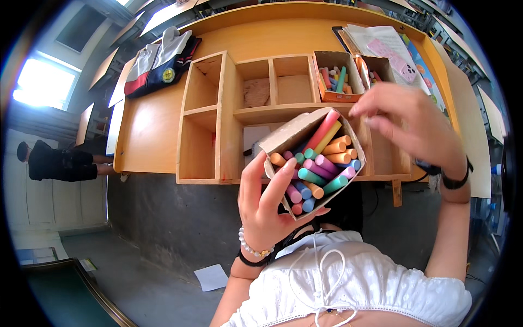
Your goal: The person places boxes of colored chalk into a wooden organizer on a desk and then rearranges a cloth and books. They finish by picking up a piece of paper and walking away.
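My left hand point(265, 196) holds a cardboard box point(286, 133) tilted towards me. Colored chalk sticks point(314, 171) in pink, orange, green, purple, blue and yellow fill it, mostly end-on. One long red stick point(325, 128) leans against the inner wall. My right hand point(408, 118), slightly blurred, hovers just right of the box, thumb and fingers apart, with nothing visible between them. Beneath is a wooden compartment organizer point(226, 102). A second chalk box point(343, 97) with mixed pieces stands in its back row, and a third chalk box point(378, 63) beside it is partly hidden by my right hand.
The organizer rests on a wooden desk point(147, 143). A folded jacket point(159, 65) lies at the back left. Papers point(372, 34) and a pink phone point(392, 61) are at the back right. A person point(61, 161) stands far left; a paper sheet point(211, 278) is on the floor.
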Motion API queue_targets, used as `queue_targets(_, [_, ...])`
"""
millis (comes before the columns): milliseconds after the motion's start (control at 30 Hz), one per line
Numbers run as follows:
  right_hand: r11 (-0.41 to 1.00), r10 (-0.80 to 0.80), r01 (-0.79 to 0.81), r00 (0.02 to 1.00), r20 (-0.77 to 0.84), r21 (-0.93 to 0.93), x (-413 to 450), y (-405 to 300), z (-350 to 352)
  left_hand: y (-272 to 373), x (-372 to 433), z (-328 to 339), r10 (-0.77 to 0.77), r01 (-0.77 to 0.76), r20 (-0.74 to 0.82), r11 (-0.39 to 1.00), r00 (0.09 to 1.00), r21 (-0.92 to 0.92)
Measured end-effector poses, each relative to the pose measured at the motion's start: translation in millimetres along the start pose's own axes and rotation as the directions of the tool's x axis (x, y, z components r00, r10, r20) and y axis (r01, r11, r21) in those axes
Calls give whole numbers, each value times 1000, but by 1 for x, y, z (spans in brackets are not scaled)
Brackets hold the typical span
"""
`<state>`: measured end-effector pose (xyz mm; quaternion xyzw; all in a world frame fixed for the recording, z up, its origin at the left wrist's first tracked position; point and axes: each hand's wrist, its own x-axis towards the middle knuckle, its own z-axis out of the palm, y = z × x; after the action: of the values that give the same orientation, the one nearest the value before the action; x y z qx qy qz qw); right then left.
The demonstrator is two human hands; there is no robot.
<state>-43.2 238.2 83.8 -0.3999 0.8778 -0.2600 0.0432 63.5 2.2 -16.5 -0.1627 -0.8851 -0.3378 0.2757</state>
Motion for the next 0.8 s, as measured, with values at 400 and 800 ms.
queue_targets(400, [962, -4, -54, 978, 211, 268, 102, 4, 18, -6, 3, 8, 88, -128, -134, 936, 987, -327])
queue_targets(800, [935, -286, 171, 882, 374, 312, 138, -27, 30, -6, 15, 3, 82, -109, -83, 902, 993, -418])
